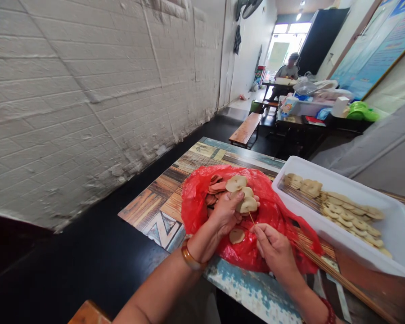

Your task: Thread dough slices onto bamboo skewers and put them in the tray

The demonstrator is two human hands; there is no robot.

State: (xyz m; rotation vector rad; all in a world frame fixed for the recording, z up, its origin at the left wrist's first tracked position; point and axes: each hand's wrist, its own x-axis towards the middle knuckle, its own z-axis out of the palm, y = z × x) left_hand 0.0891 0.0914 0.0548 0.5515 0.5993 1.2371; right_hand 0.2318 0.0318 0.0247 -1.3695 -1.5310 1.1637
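Observation:
My left hand (227, 208) is closed around a few pale, round, flat slices (247, 205), thumb on top. From below, a thin wooden skewer (251, 218) runs up to these slices; how far it goes in is hidden. My right hand (273, 246) pinches the skewer's lower end between thumb and fingers. Both hands are over an opened red plastic bag (197, 216) on the table. Inside the bag, pinkish-brown slices (216, 189) lie in a pile beside my left hand. One loose pale slice (236, 236) rests on the red plastic below it.
A white plastic tray (344, 182) at the right holds skewered slices (351, 213). A bundle of skewers (340, 276) lies near my right forearm on the wood-patterned table (162, 193). Behind are a bench (246, 128), a cluttered table and a seated person (288, 69). A white wall stands left.

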